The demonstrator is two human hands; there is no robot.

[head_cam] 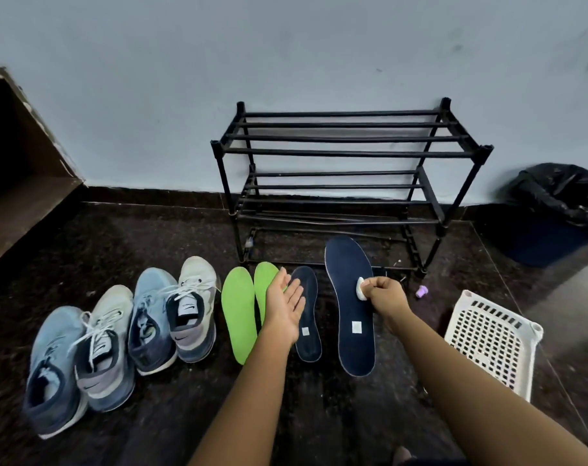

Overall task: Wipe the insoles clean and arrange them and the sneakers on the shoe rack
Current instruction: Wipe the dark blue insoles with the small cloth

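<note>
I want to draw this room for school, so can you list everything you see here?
rack: one, black, against wall
sneakers: four, two light blue, two white-grey, row on floor, left
green insoles: two, green, floor, right of sneakers
navy insoles: two, navy, in front of rack
wipe: one, white, on bigger navy insole
basket: one, white, floor, right
bin: one, dark blue with black bag, far right
purple bit: one, purple, floor, left of basket
ledge: one, brown, far left
left grip: one, open, palm up, above insoles
right grip: one, pinches wipe
</note>
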